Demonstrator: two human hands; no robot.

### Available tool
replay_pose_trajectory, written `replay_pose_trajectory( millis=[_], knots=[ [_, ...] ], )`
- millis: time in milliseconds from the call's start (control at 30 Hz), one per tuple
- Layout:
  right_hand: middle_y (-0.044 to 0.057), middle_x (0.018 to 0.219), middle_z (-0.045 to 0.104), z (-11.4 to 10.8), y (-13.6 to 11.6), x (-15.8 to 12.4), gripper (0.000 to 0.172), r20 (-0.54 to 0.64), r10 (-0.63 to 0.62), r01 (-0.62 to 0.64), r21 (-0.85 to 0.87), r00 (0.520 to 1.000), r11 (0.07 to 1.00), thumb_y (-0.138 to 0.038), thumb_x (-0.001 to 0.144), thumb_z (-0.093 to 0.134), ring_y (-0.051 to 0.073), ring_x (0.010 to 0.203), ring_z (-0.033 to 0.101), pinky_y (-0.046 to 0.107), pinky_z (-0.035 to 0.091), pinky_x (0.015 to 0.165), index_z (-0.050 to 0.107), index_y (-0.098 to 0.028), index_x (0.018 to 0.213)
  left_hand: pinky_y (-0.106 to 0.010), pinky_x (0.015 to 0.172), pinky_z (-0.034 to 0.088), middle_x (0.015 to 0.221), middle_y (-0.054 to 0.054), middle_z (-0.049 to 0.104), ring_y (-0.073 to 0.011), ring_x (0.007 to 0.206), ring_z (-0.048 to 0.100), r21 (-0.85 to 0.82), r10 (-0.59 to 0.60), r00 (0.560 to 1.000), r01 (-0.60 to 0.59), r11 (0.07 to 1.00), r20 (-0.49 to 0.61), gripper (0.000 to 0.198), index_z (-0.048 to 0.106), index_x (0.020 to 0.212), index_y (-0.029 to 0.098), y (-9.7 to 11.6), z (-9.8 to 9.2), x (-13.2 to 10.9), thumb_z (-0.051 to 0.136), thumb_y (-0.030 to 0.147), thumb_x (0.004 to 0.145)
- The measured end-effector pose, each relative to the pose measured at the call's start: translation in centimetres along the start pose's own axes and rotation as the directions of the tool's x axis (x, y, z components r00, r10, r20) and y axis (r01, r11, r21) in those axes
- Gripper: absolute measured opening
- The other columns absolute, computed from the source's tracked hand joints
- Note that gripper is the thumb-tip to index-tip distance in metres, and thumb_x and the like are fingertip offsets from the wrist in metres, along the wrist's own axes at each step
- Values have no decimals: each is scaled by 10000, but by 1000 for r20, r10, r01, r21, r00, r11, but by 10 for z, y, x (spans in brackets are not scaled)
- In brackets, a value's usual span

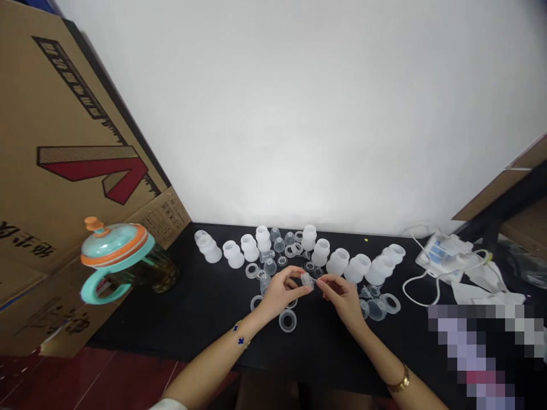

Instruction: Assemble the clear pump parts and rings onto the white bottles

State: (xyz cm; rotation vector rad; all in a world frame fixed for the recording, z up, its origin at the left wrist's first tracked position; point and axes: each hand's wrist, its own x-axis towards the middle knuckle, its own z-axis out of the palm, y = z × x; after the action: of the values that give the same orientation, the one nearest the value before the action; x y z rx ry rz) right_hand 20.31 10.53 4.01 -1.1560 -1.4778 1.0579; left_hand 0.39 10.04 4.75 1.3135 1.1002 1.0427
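My left hand (282, 291) is closed on a clear screw ring (307, 281), held on its side above the table. At the ring's right side my right hand (341, 293) pinches a small part, mostly hidden by the fingers. Beneath and beyond my hands lie clear dome caps (269, 266), more see-through rings (288, 320) and small clear pieces. White baby bottle bodies (321, 251) stand in an arc behind them. At the arc's left end, one bottle (208, 246) bears a clear cap. Right of my right hand are another dome cap (377, 309) and a flat ring (390, 303).
A large jug (123, 256) with a turquoise lid and handle stands left on the black table (205, 319), beside a tall cardboard box (64, 142). A white cable (421, 279) and crumpled white packaging (482, 285) lie right. A white wall (316, 114) rises behind.
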Motion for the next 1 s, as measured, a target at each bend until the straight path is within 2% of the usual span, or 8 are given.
replay_pose_trajectory(
  millis=[233,400,500,633,833,1000],
  knots=[
    [21,651,643,0,-1,-1,329,3,-2,2,-15,1000,1000,-525,829,708,162,552,556,272,464,523,723,-196,826,-243,603,477,1072,-79,701,-117,650,594,83,2,1000,-2,997,7,534,676,1090,180,0,-2,1,826,486,679],
    [24,671,649,0,-2,-1,324,8,-9,9,-5,1000,1000,-518,834,709,158,554,558,269,464,523,721,-194,821,-235,578,451,1084,-82,703,-106,620,578,114,-34,999,31,993,27,538,708,1108,179,6,-2,-1,827,476,676],
    [32,697,666,0,0,-1,336,13,-4,4,-11,1000,1000,-530,835,703,164,564,575,271,472,524,723,-195,824,-229,541,409,971,-70,718,-110,595,550,147,-49,998,41,988,51,554,723,1147,173,11,-1,-3,807,486,697],
    [32,700,672,0,2,-1,336,12,-12,12,-3,1000,1000,-531,836,701,163,559,582,272,477,523,727,-195,831,-227,538,375,788,-22,683,-117,583,516,206,-9,998,-6,978,68,540,732,1171,184,14,-1,-4,789,472,718],
    [24,670,662,0,3,-1,317,16,-8,8,3,1000,1000,-511,840,704,164,550,578,274,459,521,726,-195,833,-245,595,420,895,-36,679,-139,652,568,254,37,993,-64,965,112,521,733,1189,208,14,-1,-5,776,470,741],
    [22,678,666,0,2,0,304,16,7,-7,35,1000,999,-496,830,719,158,546,578,266,453,516,727,-192,831,-250,619,434,889,-37,668,-150,682,576,273,61,989,-95,957,132,522,729,1200,209,12,-1,-5,770,474,752]
  ],
)
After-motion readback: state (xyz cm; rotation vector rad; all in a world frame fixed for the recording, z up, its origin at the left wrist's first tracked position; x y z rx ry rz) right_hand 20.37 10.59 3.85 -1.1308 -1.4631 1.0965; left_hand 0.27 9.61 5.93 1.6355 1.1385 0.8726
